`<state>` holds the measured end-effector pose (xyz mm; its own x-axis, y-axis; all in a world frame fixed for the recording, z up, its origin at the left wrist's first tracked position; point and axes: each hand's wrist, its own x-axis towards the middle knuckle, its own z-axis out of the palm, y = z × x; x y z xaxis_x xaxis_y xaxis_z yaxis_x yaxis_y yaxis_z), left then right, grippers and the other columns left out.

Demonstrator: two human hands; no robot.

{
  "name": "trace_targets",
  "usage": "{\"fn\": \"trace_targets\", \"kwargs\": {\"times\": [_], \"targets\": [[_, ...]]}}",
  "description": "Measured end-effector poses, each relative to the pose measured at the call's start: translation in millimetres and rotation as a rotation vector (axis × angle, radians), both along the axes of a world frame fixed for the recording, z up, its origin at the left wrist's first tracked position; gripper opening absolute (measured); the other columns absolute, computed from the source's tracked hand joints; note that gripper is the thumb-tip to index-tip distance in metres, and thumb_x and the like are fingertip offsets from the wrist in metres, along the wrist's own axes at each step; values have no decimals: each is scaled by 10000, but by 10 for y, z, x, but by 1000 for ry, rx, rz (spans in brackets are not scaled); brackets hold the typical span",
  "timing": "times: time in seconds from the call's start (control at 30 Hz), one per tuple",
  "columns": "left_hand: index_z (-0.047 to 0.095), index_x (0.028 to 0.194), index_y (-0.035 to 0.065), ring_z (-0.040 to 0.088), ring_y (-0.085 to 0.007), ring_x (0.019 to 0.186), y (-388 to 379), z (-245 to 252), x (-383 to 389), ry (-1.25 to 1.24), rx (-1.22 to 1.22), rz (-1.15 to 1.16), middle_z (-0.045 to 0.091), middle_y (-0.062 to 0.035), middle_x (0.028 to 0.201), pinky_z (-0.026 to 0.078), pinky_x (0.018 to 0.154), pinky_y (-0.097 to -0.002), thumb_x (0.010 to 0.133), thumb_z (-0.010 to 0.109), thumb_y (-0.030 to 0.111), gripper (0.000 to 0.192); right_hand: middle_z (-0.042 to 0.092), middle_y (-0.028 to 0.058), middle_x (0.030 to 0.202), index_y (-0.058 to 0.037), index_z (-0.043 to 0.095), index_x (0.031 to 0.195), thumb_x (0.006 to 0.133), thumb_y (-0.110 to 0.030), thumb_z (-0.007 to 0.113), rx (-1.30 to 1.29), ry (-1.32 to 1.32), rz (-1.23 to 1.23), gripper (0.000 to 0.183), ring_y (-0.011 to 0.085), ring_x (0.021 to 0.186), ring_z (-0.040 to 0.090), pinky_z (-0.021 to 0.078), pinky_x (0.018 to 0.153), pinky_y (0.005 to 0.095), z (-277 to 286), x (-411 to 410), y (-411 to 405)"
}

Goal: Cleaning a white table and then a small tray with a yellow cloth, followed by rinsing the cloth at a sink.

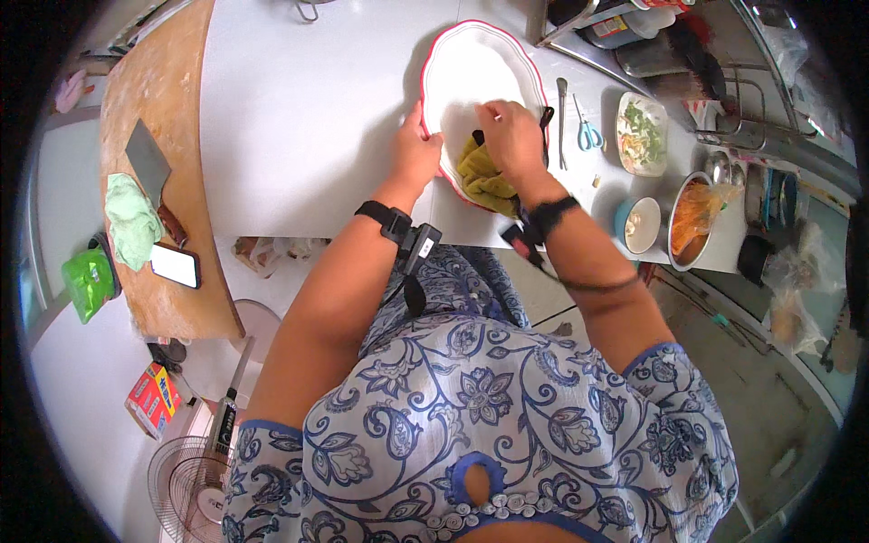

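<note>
A white oval dish with a scalloped red rim rests on the white table. My left hand grips its left rim, thumb on the inside and fingers against the outer edge. Over the dish's lower right part is my right hand, its fingers curled. An olive-yellow cloth with dark trim is bunched under that hand and hangs over the near rim; the palm's hold on it is partly hidden. Just right of the dish lie a slim dark-handled utensil and blue-handled scissors.
Along the right stand a container of chopped vegetables, a blue bowl and a metal bowl holding an orange bagged food. A wooden board at left bears a cleaver, a green cloth and a phone. A fan stands lower left.
</note>
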<state>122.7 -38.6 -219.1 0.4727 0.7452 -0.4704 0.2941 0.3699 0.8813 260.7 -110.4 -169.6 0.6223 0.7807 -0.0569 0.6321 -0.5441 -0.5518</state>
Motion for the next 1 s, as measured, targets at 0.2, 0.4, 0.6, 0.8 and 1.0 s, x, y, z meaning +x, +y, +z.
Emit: {"fn": "trace_targets", "kwargs": {"times": [0.2,0.4,0.6,0.8,1.0], "targets": [[338,1390,-4,647,-244,797,69,57,22,83,87,-71,639,-198,993,505,747,-341,786,604,-8,660,272,265,1447,83,295,1375,876,-347,549,-230,-178,207,706,385,1367,231,128,1135,463,-153,-367,-835],[287,1415,2,639,-176,788,5,447,259,46,-145,-75,642,-140,1037,539,651,-297,818,550,-60,655,302,210,1453,28,321,1381,921,-232,463,-19,-241,205,547,353,1357,268,208,1117,446,-377,238,-96],[239,1443,74,644,-157,757,-2,239,201,15,-10,-148,634,-109,1039,564,518,-300,853,507,-51,660,339,223,1427,50,354,1356,935,-230,452,-39,-136,348,514,361,1334,312,252,1107,426,-340,-101,-583],[269,1431,74,630,-142,738,49,80,178,5,43,-133,636,-101,996,538,506,-270,852,505,-54,638,377,238,1388,11,384,1345,931,-258,485,-91,218,275,505,363,1279,383,322,1058,387,113,-180,-659],[281,1426,81,639,-146,744,4,165,254,30,40,-121,640,-102,1022,528,483,-274,854,504,-47,627,591,114,620,18,570,733,942,-226,490,45,1074,-678,331,172,484,583,429,385,320,204,355,-459]]}}
